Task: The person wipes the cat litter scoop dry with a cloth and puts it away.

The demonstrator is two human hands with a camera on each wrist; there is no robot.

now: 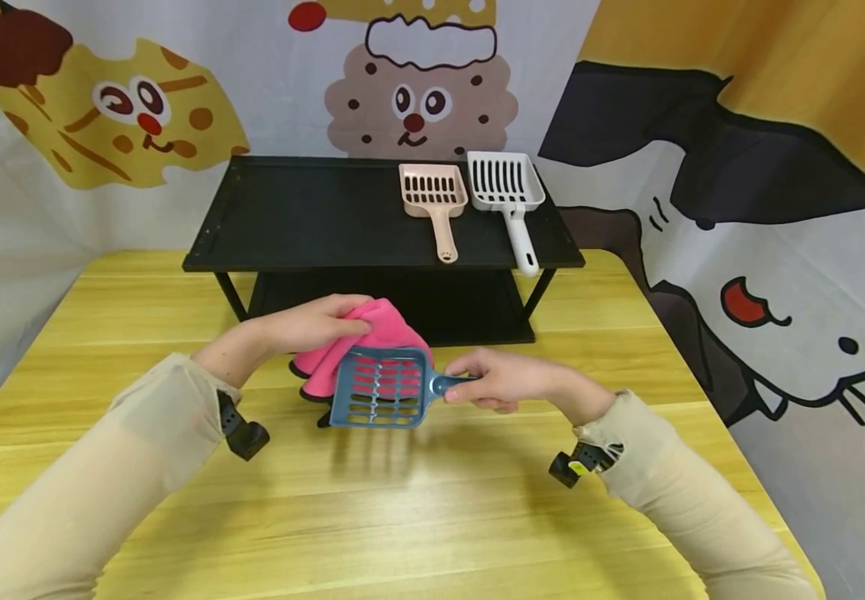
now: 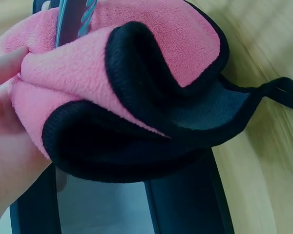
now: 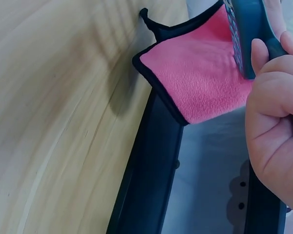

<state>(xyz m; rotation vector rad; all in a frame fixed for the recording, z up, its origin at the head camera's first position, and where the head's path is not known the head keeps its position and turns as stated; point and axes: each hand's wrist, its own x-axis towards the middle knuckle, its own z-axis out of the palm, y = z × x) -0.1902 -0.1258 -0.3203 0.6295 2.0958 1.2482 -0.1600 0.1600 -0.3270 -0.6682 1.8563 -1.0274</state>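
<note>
A blue slotted litter scoop (image 1: 377, 398) is held above the table by my right hand (image 1: 503, 379), whose fingers curl round its handle. Behind the scoop hangs a pink cloth (image 1: 383, 321) with black edging, bunched in my left hand (image 1: 312, 323). Pink shows through the scoop's slots; whether cloth and scoop touch there is hard to tell. In the left wrist view the cloth (image 2: 161, 44) folds over, showing its dark edging and a hanging loop. The right wrist view has the cloth (image 3: 200, 73) against or close behind the scoop (image 3: 254, 29).
A black two-tier rack (image 1: 312, 217) stands at the back of the wooden table (image 1: 432, 533). On its top shelf lie a beige scoop (image 1: 442, 225) and a white scoop (image 1: 518, 233), their handles pointing forward. A cartoon-printed curtain (image 1: 275, 83) hangs behind.
</note>
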